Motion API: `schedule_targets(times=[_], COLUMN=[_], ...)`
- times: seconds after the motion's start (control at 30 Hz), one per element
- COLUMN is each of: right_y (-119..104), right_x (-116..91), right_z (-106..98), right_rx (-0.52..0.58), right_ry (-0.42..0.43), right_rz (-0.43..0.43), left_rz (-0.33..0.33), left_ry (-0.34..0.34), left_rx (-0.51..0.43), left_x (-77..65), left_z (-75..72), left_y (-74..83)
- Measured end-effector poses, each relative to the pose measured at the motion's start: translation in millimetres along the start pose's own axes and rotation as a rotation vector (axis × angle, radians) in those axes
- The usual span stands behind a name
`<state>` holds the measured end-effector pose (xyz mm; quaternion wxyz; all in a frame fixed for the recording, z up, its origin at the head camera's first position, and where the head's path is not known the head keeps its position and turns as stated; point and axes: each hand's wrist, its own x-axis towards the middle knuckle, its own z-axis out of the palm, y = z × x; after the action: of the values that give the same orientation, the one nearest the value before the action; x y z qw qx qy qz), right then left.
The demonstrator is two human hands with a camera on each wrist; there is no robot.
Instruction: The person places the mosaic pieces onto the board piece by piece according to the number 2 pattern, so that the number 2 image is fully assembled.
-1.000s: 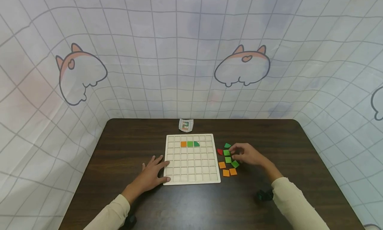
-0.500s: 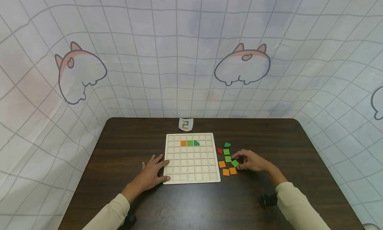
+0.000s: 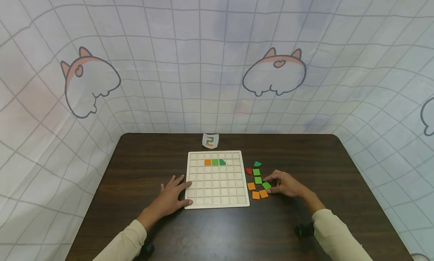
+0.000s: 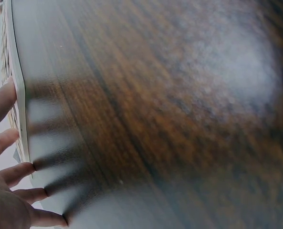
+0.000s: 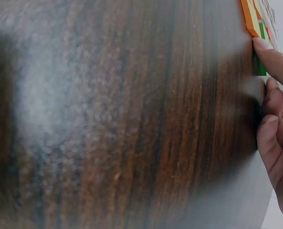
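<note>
In the head view a cream grid board (image 3: pixel 217 185) lies on the dark table. An orange square tile (image 3: pixel 208 162), a green square tile (image 3: pixel 215 162) and a dark green quarter-round tile (image 3: pixel 222 162) sit side by side in its upper part. My left hand (image 3: pixel 167 198) rests with spread fingers at the board's left edge, thumb and index finger on the rim. To the right of the board, my right hand (image 3: pixel 286 183) pinches a turned green square tile (image 3: pixel 266 185) between thumb and index finger. The right wrist view shows the thumb (image 5: pixel 270 55) against that tile.
Beside the board lie more loose tiles: two green squares (image 3: pixel 258 180), a dark green quarter-round (image 3: pixel 257 164), a red quarter-round (image 3: pixel 249 171) and three orange squares (image 3: pixel 255 195). A small patterned card (image 3: pixel 210 141) lies behind the board. A white grid-print curtain (image 3: pixel 217 83) surrounds the table.
My right hand has moved from the upper green square down and toward me to the turned green tile. The left hand and the tiles on the board have stayed put.
</note>
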<state>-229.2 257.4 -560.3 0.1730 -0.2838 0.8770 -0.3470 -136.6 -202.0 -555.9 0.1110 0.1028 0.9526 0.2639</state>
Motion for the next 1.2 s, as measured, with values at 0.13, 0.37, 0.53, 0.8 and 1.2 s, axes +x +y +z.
schedule_targets(times=[0.13,0.37,0.53,0.8,1.2], right_y=[0.8,1.8,1.6,-0.1,-3.0], right_x=[0.0,-1.2,-1.5,-2.1,-2.7], right_z=[-0.4,0.6,2.4,5.6,13.6], right_rx=[-0.021,-0.058,-0.062,-0.07,-0.092], right_ry=[-0.003,0.017,0.062,0.112,0.158], right_rz=[0.008,0.014,-0.003,0.029,0.1], left_rz=[0.004,0.009,0.016,0.016,0.002], left_ry=[0.003,0.002,0.004,-0.004,-0.011], left_rx=[0.001,-0.001,-0.005,-0.009,-0.018], left_x=[-0.2,-0.4,-0.5,-0.6,-1.2], left_z=[0.5,0.2,-0.7,-0.9,-0.3], left_y=[-0.3,-0.6,-1.4,-1.3,-2.1])
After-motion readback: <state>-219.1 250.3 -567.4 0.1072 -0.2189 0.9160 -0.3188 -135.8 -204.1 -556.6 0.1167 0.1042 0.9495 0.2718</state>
